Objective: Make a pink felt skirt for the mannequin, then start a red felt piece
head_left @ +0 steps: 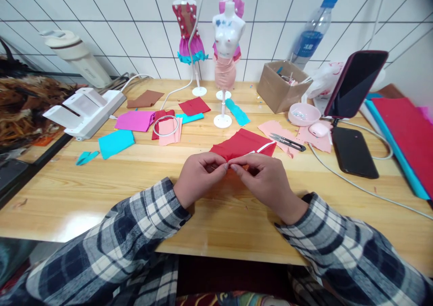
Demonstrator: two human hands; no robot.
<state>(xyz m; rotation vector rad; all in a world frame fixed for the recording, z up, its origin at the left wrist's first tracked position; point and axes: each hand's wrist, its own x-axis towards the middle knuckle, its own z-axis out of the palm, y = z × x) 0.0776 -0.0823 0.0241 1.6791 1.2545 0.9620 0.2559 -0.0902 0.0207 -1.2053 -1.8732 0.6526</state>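
Note:
A red cloth piece (241, 143) with a thin white strip (266, 146) lies in front of me on the wooden table. My left hand (202, 176) pinches the cloth's near edge between thumb and index finger. Right beside it, my right hand (265, 180) pinches the same edge, the fingertips of both hands almost touching. Black thread snips (288, 141) rest on a pink cloth scrap to the right. Beyond the red cloth stands a small white mannequin (228, 33) wrapped in a pink skirt.
A dressed mannequin (185, 22) stands behind, left of centre. Cloth scraps, a ring (154, 126) and a white power strip (96, 112) lie left. Rightward are a cardboard box (279, 87), pink bowl (304, 120), upright phone (356, 83), black device (354, 153) and cable.

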